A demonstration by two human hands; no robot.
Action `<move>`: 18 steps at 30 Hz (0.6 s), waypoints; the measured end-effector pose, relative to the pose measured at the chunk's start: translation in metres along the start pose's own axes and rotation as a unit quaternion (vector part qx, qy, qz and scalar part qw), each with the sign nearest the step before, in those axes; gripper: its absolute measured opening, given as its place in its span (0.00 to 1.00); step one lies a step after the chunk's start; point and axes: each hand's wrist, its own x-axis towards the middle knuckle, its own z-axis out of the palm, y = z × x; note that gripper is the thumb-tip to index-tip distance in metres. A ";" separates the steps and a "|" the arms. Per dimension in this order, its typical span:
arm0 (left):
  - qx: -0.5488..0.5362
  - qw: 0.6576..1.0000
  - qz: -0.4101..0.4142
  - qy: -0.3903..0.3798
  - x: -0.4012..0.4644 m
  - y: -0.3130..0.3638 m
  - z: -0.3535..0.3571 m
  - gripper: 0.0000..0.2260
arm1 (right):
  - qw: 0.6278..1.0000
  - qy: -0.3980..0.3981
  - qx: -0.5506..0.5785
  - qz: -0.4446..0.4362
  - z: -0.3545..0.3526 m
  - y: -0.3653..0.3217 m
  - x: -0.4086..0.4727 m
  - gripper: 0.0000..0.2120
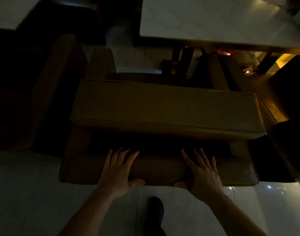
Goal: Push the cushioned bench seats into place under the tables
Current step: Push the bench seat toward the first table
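A brown cushioned bench seat [163,108] stands on the pale tiled floor, its padded backrest [156,169] nearest the camera, its far edge near the white-topped table [205,23].

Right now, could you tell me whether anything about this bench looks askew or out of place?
Nothing looks spilled or damaged. The cushioned bench sits slightly askew to the table edge and is not yet tucked under. The left hand and right hand rest flat on its backrest.

The table [214,19] is cropped; its underside is lost in darkness.
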 end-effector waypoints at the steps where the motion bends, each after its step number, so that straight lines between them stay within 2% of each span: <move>1: 0.001 1.000 0.001 0.002 0.002 -0.001 0.001 0.46 | 1.000 -0.001 -0.001 0.000 -0.001 0.000 0.002 0.54; 13: 0.000 1.000 -0.009 0.021 0.025 0.007 -0.003 0.47 | 1.000 -0.014 -0.016 0.010 -0.017 0.008 0.022 0.54; 18: 0.002 1.000 -0.013 -0.013 0.030 0.004 -0.009 0.48 | 1.000 -0.019 -0.018 0.011 -0.018 0.009 0.026 0.54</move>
